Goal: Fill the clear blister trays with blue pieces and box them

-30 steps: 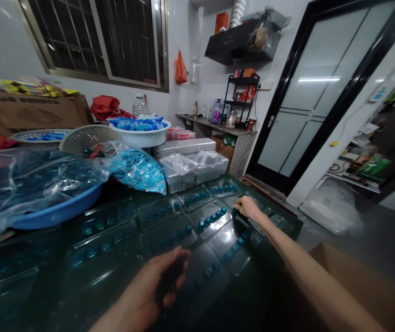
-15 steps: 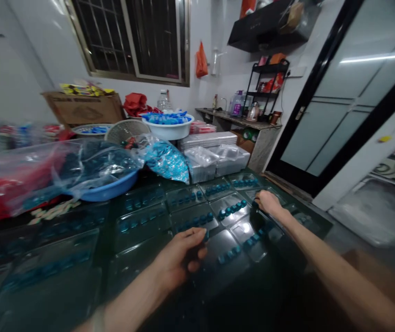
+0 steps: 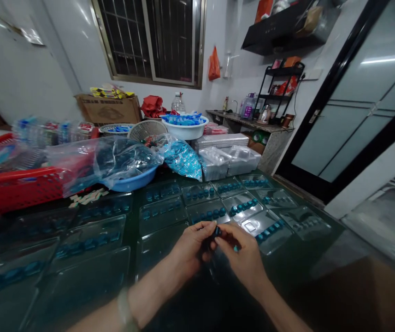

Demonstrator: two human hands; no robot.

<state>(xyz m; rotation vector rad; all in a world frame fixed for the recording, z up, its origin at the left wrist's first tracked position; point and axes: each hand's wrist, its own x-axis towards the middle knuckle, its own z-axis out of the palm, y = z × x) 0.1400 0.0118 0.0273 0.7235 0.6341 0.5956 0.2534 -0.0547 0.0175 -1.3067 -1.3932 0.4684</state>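
Note:
Above the dark green table (image 3: pixel 197 299), my two hands meet fingertip to fingertip. Between thumb and fingers my left hand (image 3: pixel 192 246) pinches a small dark teal piece (image 3: pixel 217 231); its exact kind is too small to tell. My right hand (image 3: pixel 244 256) grips the same piece from the other side. Another bit of bright teal (image 3: pixel 236 248) shows by the right hand's curled fingers. Around the hands lie clear plastic blister trays (image 3: pixel 268 244), many with a row of teal pieces (image 3: pixel 244 206) across them. Part of the nearest trays is hidden behind my hands.
Behind the trays stand a blue basin (image 3: pixel 133 180) under a plastic bag, a bag of teal pieces (image 3: pixel 185 159), and stacked clear trays (image 3: pixel 214 168). A red basket (image 3: pixel 27 189) is at left. A white bowl (image 3: pixel 183 131) holds blue pieces. A glass door (image 3: pixel 352 110) is at right.
My right hand has come back from the far right trays to meet my left hand, and both now hold the piece. The view has shifted left.

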